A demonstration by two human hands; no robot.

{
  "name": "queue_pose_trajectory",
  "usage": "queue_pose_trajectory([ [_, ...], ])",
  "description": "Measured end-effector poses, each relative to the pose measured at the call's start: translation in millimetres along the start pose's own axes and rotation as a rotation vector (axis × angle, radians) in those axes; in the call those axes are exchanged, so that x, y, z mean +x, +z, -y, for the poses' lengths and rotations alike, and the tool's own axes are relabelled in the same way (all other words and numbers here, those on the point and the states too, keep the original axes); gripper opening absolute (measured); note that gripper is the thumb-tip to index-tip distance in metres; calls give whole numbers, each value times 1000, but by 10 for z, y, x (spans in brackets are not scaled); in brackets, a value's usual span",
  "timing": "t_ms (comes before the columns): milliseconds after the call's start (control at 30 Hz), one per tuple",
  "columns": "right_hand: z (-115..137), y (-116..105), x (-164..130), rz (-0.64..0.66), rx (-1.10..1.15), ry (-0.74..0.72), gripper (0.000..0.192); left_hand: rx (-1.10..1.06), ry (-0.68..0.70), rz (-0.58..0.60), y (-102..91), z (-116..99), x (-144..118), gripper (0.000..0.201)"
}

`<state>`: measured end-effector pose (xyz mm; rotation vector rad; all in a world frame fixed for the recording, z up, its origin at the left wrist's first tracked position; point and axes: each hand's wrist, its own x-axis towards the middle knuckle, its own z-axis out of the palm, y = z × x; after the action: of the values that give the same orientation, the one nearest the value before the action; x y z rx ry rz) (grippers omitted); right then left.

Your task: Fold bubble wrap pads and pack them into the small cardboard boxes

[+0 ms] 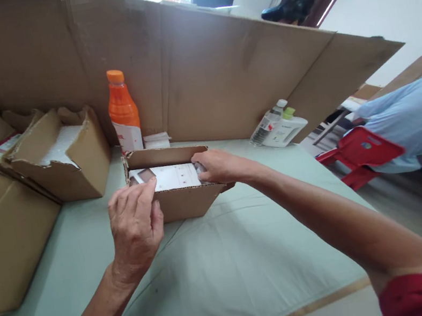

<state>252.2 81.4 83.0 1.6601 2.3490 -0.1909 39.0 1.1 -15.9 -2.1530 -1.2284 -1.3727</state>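
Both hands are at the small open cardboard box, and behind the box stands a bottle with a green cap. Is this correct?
Not quite. In the head view the bottle behind the small cardboard box has an orange cap, not a green one. The rest holds: the left hand and the right hand are both at the open box.

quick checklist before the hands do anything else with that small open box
1. Left hand on the near wall of the small cardboard box: ok, fingers rest on its top edge.
2. Right hand at the box's right end: ok, fingers reach inside.
3. White sheet lying flat in the box: ok.
4. What sits under the sheet: cannot tell.
5. Orange bottle upright behind the box, apart from it: ok.
6. Box flat on the table: ok.
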Motion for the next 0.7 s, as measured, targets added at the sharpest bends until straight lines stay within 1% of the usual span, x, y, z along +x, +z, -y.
queue_pose_trajectory([
  [67,35,13,1,-32,-54,-2,20,-7,-20,-11,-13,-21,-10,50],
  [100,29,17,-31,-85,-62,-6,19,-14,-41,-22,-30,-32,-25,55],
  [133,1,26,-95,-167,-49,-9,20,-24,-69,-39,-51,-40,-52,62],
  [200,-118,89,-312,-402,39,-9,23,-57,-157,-67,-99,-32,-146,75],
  [267,-282,263,-592,-645,183,10,22,-123,-298,-75,-132,19,-287,82],
  [300,-354,400,-721,-726,270,25,21,-180,-396,-63,-134,60,-367,82],
  [333,-406,565,-822,-765,366,41,22,-255,-511,-41,-124,109,-446,81],
  [367,-430,748,-882,-761,466,56,23,-345,-630,-14,-101,160,-517,79],
  [433,-393,1117,-864,-658,656,69,36,-532,-831,39,-19,254,-615,76],
  [500,-283,1403,-700,-529,790,61,49,-671,-942,81,93,305,-638,71],
  [533,-227,1495,-601,-488,829,60,49,-708,-971,96,149,304,-626,67],
  [600,-168,1588,-458,-456,870,79,41,-728,-1006,114,236,234,-584,58],
  [633,-177,1606,-440,-452,880,95,38,-722,-1021,121,257,162,-570,56],
  [700,-269,1635,-522,-444,905,116,35,-703,-1040,140,247,-44,-591,56],
])
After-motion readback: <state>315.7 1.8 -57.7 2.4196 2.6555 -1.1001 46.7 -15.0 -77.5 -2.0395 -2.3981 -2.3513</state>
